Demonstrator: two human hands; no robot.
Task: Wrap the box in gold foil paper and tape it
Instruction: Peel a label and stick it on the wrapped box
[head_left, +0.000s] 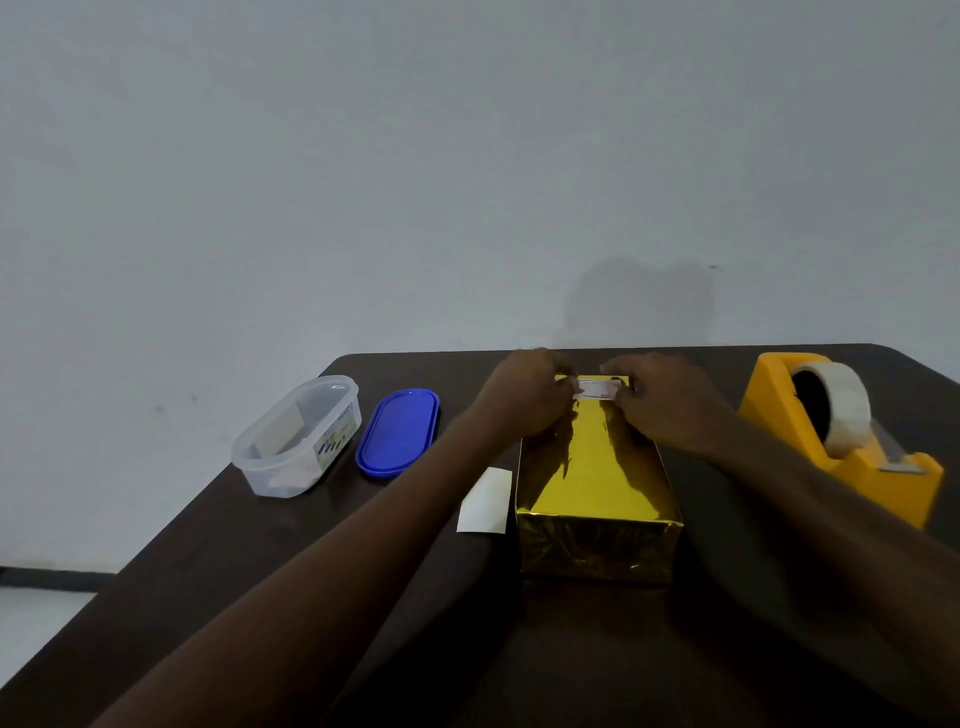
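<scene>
The box (597, 499), already covered in gold foil paper (587, 467), lies lengthwise on the dark table (260, 597), its near end facing the person. Both hands reach over its far end. The left hand (524, 400) and the right hand (670, 405) sit on either side of a small piece of tape (597, 389) that spans the gap between them at the far top edge of the box; the fingers of each hand are curled in and pinch one end of the strip. Whether the tape already touches the foil cannot be told

Left of the box, just beside it, lies a white slip of paper (485, 500). Farther left stands a clear plastic container (296, 436) with its lid off; something pale lies inside, too blurred to name. Its blue lid (397, 432) rests flat on the table between container and box. To the right stands a yellow tape dispenser (841, 441) carrying a roll
</scene>
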